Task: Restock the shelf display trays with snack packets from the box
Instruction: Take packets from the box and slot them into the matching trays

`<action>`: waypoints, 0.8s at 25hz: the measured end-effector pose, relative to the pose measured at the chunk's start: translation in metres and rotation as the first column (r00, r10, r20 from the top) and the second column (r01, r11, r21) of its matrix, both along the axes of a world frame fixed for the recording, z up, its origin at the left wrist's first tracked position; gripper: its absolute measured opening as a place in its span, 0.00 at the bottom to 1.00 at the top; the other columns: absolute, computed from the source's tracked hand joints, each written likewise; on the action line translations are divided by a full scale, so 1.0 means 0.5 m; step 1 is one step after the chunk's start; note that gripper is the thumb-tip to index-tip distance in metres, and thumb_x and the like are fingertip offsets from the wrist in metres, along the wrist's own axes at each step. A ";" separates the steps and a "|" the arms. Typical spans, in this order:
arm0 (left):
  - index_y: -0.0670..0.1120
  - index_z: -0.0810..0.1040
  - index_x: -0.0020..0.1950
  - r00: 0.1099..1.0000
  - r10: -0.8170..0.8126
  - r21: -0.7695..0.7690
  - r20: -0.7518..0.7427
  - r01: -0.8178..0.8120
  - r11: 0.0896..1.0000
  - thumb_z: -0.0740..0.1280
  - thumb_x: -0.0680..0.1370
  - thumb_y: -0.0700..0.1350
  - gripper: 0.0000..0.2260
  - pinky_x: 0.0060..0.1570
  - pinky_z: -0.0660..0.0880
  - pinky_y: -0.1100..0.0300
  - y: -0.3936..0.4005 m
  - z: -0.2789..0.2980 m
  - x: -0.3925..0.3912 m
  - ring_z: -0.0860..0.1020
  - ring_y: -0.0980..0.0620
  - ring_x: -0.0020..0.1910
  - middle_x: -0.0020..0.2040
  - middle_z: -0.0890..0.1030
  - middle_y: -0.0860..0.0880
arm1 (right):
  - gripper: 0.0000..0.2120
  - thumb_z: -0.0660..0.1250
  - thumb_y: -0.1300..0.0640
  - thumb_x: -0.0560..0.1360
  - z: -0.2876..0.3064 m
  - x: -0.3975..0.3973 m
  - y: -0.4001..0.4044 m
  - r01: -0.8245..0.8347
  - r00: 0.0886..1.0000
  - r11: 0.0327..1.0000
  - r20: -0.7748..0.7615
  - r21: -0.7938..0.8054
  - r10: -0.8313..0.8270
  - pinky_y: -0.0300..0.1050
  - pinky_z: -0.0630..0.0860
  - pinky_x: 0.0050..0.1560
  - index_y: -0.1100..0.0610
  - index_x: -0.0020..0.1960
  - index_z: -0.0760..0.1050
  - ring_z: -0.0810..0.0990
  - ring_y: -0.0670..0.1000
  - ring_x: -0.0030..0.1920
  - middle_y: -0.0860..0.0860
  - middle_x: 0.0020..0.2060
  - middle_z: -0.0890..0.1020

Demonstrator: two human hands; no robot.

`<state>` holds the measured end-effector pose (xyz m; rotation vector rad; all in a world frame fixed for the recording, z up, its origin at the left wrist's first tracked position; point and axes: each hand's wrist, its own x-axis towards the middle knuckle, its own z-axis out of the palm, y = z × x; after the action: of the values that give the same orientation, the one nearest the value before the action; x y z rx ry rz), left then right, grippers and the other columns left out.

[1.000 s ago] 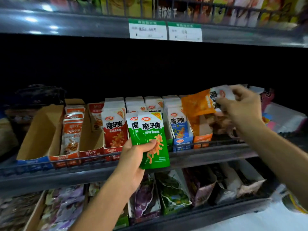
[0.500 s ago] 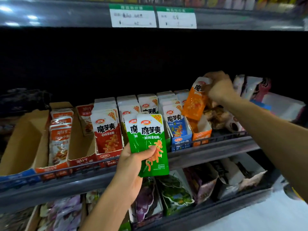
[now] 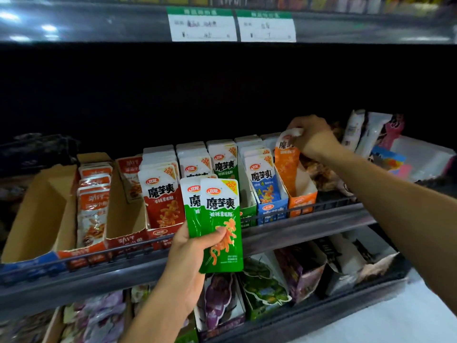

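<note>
Left hand (image 3: 195,253): nearest the camera, in front of the shelf rail (image 3: 296,226); thumb and curled fingers grip the lower part of two green packets (image 3: 217,224), overlapped and upright, faces toward the camera.

Shelf rail: dark metal edge with a low wire guard, running across the middle shelf.

Red tray (image 3: 162,233): just behind the rail, left of the green packets; full of upright red packets (image 3: 163,194).

Green tray (image 3: 248,209): behind the held packets, partly hidden; a row of green packets stands in it.

Blue tray (image 3: 272,209): right of the green tray, filled with blue packets (image 3: 262,179).

Orange tray (image 3: 303,201): right of the blue tray, just behind the rail.

Orange packet (image 3: 286,164): upright in the orange tray, its lower part inside.

Right hand (image 3: 314,137): above the orange tray, fingers curled, pinching the white top edge of the orange packet.

Cardboard trays (image 3: 37,219): far left along the rail; one holds a row of orange-and-white packets (image 3: 92,214).

Price labels (image 3: 231,27): on the upper shelf edge, farthest up.
</note>
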<state>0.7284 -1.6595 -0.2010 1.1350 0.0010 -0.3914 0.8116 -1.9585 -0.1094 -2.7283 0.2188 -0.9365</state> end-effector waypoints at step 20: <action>0.47 0.82 0.53 0.992 0.092 -0.015 0.084 -0.091 0.996 0.71 0.75 0.38 0.09 0.52 0.79 0.48 0.018 0.041 -0.004 0.84 0.46 0.54 0.50 0.87 0.48 | 0.03 0.70 0.60 0.76 -0.026 -0.118 0.229 -0.288 0.872 0.529 -0.009 0.798 0.489 0.38 0.66 0.21 0.57 0.46 0.76 0.73 0.46 0.24 0.50 0.27 0.79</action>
<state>0.7265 -1.6506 -0.1803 1.1358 -0.0232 -0.2618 0.7525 -1.8441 -0.1221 -1.9022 0.0188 -0.2562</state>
